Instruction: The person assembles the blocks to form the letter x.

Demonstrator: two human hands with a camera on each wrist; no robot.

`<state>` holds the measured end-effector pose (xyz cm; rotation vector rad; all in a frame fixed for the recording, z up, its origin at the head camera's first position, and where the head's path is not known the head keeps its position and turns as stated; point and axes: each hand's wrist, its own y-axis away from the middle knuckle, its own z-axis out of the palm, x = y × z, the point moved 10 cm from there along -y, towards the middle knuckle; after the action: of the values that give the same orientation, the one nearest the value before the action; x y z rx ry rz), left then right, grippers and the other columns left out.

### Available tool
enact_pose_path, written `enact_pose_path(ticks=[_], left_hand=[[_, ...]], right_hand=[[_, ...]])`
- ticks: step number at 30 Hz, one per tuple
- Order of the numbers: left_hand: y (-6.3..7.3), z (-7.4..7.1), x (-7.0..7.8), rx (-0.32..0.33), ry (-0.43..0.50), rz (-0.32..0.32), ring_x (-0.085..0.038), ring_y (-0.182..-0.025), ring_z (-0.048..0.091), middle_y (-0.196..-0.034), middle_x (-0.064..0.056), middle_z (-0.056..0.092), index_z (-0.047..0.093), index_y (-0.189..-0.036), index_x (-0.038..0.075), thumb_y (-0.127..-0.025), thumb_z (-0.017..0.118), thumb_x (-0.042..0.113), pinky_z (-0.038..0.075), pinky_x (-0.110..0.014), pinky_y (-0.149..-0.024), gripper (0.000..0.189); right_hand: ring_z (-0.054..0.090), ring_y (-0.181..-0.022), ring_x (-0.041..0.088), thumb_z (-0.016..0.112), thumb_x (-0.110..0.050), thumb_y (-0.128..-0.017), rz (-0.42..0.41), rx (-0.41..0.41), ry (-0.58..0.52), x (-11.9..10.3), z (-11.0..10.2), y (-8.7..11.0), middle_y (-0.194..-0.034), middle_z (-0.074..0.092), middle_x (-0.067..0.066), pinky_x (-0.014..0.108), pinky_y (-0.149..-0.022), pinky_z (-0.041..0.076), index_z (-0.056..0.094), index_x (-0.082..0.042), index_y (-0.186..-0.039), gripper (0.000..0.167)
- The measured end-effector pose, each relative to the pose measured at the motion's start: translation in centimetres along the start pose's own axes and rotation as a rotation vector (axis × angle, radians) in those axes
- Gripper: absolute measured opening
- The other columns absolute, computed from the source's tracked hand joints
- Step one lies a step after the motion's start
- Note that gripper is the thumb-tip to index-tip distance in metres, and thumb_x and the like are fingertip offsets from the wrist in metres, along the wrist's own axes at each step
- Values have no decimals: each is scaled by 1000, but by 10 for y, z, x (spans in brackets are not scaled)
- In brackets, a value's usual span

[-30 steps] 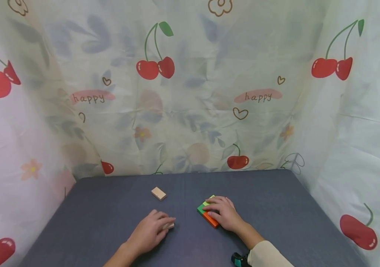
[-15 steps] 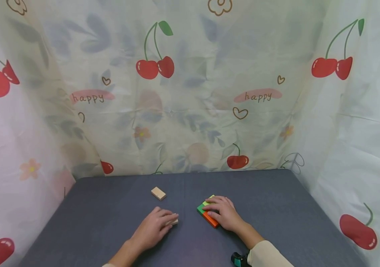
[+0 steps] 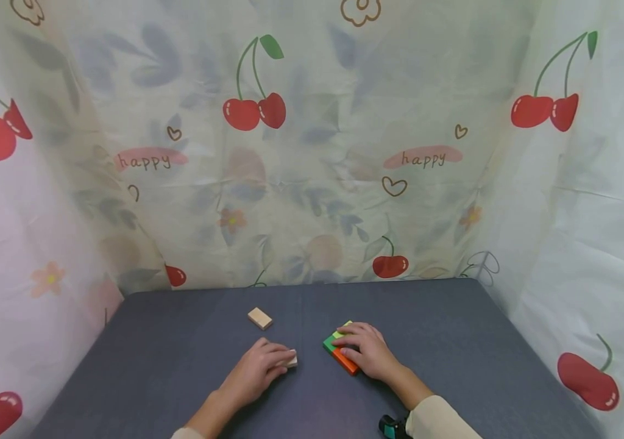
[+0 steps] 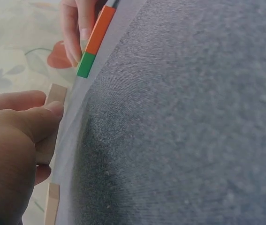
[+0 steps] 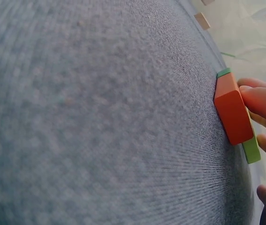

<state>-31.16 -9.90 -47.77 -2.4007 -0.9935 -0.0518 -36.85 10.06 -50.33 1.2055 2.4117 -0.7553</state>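
Note:
A pale wooden block is pinched between the thumb and fingers of my left hand, low at the table's middle. In the head view most of that block lies under the fingers. To its right my right hand rests on a flat group of coloured blocks: an orange block, a green block and a yellow-green block. Its thumb touches the orange block, and the other fingers lie across the group, covering part of it. A second wooden block lies flat beyond my left hand.
A dark grey cloth-covered table spreads under both hands. Behind and at both sides hangs a curtain printed with cherries. A black device sits at my right wrist beside the cream sleeve.
My left hand has moved a little to the right and away from me with the wooden block, nearer to the coloured blocks. My right hand and the coloured blocks have stayed in place.

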Motion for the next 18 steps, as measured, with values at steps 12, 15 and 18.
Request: enact_pose_path(ticks=[12,15,18], left_hand=[[-10,-2,-7,72,7,-57,-9,-93,56,-108,9,69,75,-107,21,-82,80,23,48,-32,-79,25],[-13,-2,-7,90,-7,-73,-8,-88,55,-106,11,70,76,-106,23,-81,81,26,46,-32,-77,25],[-15,-3,-7,115,-25,-81,-9,-83,53,-103,11,70,76,-104,23,-79,82,29,44,-33,-74,26]], right_hand=[[40,-130,29,66,-18,-93,15,-17,6,3,2,-1,-132,58,1,62,-104,22,75,-23,-114,23],[40,-130,29,66,-19,-93,21,-19,3,3,2,-1,-132,58,0,62,-104,21,75,-23,-114,23],[40,-130,30,65,-19,-94,22,-18,5,3,2,0,-132,58,1,63,-104,21,75,-22,-114,22]])
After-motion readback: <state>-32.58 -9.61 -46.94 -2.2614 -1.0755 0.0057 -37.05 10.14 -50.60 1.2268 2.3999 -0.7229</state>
